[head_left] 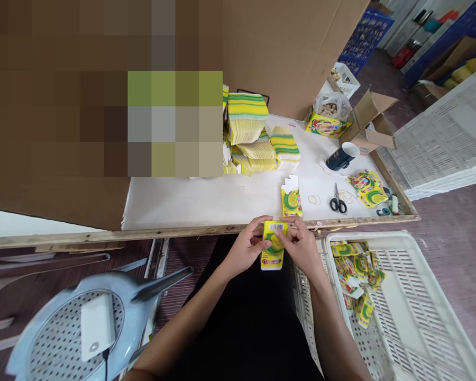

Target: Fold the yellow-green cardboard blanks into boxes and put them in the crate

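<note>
Between my two hands, just off the table's front edge, is a small yellow-and-green cardboard box [273, 248] with a barcode at its upper end. My left hand [248, 246] grips its left side with thumb and fingers. On the opposite side, my right hand [301, 246] holds the upper right part, its thumb lying on the printed front. Directly beyond them, a similar carton [291, 202] lies on the white table with its white end flaps sticking out. Stacks of flat yellow-green cartons [248, 116] stand farther back.
To the right on the table are black-handled scissors [338, 203], a dark mug [342, 156], loose cartons [368, 188] and an open cardboard box [371, 124]. A white crate [412, 296] with several yellow boxes stands below right. A blue stool [75, 328] bearing a white power bank [98, 326] is at left.
</note>
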Demonstrator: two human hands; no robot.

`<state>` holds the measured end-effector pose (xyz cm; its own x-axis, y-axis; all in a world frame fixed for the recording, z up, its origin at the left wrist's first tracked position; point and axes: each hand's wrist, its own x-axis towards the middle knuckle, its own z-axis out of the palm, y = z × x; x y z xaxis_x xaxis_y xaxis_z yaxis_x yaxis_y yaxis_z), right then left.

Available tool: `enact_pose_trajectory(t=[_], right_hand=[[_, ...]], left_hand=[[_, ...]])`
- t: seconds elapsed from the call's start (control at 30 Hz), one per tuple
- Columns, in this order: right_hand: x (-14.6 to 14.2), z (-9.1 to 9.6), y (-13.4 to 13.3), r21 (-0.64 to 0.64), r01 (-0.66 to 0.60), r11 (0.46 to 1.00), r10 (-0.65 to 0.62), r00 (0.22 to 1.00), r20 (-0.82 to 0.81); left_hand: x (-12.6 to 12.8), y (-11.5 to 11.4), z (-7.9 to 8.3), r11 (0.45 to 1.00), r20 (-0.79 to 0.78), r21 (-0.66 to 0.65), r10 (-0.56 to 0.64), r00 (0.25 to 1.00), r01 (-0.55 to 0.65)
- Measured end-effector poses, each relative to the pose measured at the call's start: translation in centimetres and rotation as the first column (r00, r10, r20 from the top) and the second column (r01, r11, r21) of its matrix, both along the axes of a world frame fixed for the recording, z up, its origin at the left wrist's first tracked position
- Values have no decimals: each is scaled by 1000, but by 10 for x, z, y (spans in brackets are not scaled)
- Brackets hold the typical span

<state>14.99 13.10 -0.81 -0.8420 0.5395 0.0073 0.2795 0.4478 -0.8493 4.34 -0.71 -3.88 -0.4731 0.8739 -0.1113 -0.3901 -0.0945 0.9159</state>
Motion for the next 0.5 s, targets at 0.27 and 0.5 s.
enact_pose_trajectory(t=[0.27, 0.5], right_hand=[[7, -12, -1, 130, 84, 988, -82, 996, -19], [1, -19, -1, 17, 70, 997, -69, 997, -23]], left_hand=[[5, 5, 0, 1000, -94, -9, -6, 996, 5], [3, 2, -4, 999, -126, -36, -16, 992, 12]])
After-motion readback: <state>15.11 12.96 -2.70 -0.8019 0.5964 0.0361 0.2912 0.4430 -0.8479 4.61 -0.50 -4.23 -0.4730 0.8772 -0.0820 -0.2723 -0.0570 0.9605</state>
